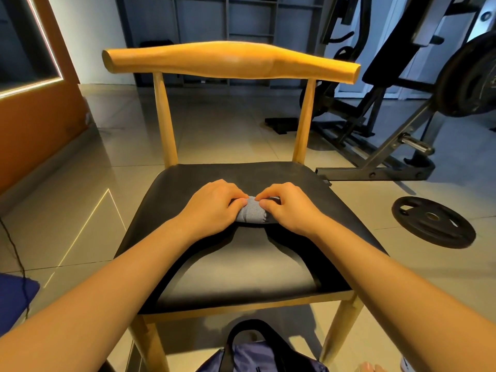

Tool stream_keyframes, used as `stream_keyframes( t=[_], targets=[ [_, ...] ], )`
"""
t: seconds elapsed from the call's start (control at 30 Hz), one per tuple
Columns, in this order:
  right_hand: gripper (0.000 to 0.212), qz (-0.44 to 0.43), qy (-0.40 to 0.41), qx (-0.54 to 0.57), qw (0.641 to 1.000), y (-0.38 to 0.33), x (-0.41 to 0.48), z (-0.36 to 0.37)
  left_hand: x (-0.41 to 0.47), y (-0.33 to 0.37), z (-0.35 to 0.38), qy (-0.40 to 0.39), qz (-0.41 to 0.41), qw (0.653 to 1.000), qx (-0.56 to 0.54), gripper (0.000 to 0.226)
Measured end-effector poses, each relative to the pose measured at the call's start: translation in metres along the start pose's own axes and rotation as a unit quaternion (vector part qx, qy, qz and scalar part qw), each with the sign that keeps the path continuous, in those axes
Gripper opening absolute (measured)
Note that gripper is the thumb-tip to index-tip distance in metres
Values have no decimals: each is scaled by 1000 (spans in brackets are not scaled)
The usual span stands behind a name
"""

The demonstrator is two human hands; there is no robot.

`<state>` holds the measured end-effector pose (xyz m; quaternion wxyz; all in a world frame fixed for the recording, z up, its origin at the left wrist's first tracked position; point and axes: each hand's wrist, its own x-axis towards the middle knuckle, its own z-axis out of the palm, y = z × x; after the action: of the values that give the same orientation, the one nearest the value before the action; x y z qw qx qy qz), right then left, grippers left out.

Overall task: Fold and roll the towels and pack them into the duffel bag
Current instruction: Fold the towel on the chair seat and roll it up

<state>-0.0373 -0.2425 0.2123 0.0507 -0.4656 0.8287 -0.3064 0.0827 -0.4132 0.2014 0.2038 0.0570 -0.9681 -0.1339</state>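
Observation:
A small grey towel [251, 212], rolled into a tight bundle, lies on the black seat of a wooden chair [241, 267]. My left hand [212, 205] grips its left end with curled fingers. My right hand [290, 206] grips its right end, thumb and fingers pinching the roll. Most of the towel is hidden under both hands. A dark blue duffel bag [257, 357] with black handles sits on the floor below the chair's front edge, partly cut off by the frame.
A weight bench and rack [397, 124] stand at the right, with a loose weight plate [433, 222] on the tiled floor. An orange wall panel [40, 103] is at the left. A blue object [13, 299] and a thin cable lie at the lower left.

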Motion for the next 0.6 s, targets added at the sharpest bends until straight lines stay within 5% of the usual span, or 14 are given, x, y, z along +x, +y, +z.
stream_keyframes(
  t=[0.17, 0.37, 0.6],
  targets=[
    [25, 44, -15, 42, 998, 0, 14, 0, 2, -8, 5, -4, 2, 1000, -29, 32],
    [35, -5, -32, -105, 994, -3, 14, -14, 24, -14, 1, -120, -93, 985, -80, 33],
    [27, 39, -69, -39, 996, 10, 19, -6, 58, -14, -17, -232, -113, 965, -38, 33]
  ],
)
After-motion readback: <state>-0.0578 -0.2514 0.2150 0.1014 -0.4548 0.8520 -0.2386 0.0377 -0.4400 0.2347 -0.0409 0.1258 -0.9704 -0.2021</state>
